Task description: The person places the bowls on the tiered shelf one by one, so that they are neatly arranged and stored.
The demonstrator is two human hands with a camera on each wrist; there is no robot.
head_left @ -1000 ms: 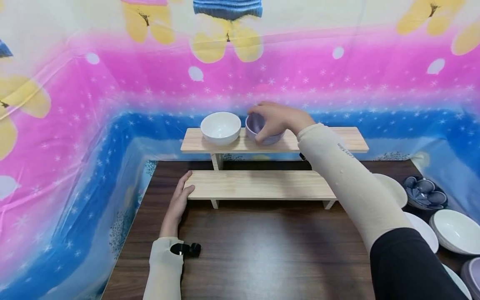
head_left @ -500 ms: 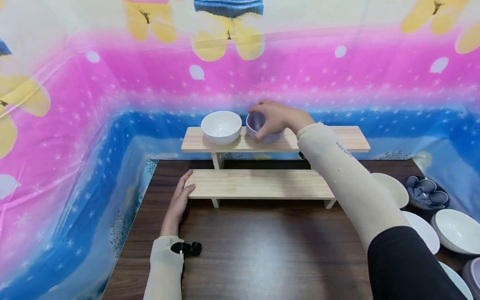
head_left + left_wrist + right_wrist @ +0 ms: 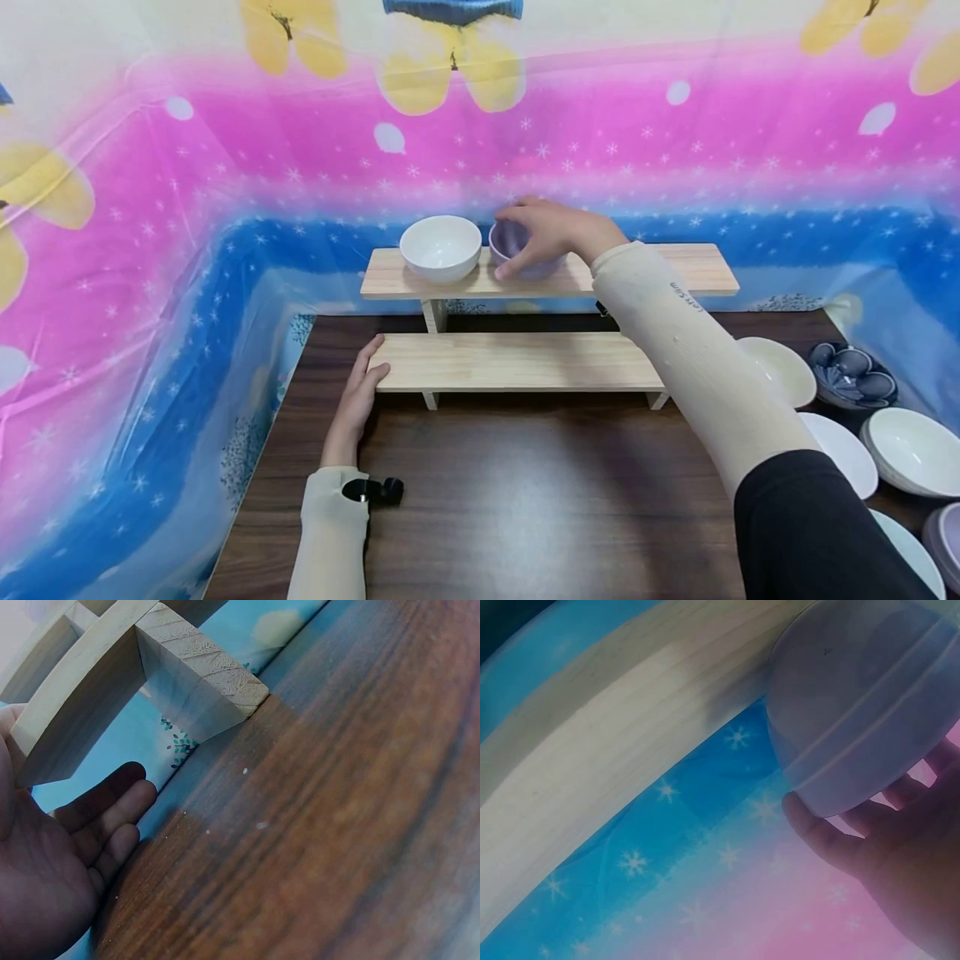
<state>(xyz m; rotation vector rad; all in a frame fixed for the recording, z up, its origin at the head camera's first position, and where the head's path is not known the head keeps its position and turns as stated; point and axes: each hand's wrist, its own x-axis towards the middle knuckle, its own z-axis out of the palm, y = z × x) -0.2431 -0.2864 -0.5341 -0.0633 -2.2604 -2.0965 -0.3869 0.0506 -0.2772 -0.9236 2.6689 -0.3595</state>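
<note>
A lavender bowl (image 3: pixel 508 239) sits on the upper board (image 3: pixel 675 267) of a two-step wooden shelf, just right of a white bowl (image 3: pixel 441 247). My right hand (image 3: pixel 551 236) holds the lavender bowl from above, its thumb at the front and its fingers at the far rim. Seen from the right wrist, the bowl's ridged outer wall (image 3: pixel 855 712) is close to the fingers (image 3: pixel 821 832). My left hand (image 3: pixel 360 400) grips the left end of the lower board (image 3: pixel 517 362) between thumb and forefinger. In the left wrist view its other fingers (image 3: pixel 112 817) hang loose below the board.
At the right of the dark wooden table (image 3: pixel 510 500) stand a cream bowl (image 3: pixel 783 371), a dark bowl of spoons (image 3: pixel 852 375), stacked white bowls (image 3: pixel 915 450), a white plate (image 3: pixel 840 454) and more dishes. A patterned cloth (image 3: pixel 600 142) hangs behind and at the left.
The right thumb has slid a little left across the front of the lavender bowl. Both bowls stay in place on the shelf. The left hand keeps its hold; the head view has tilted slightly.
</note>
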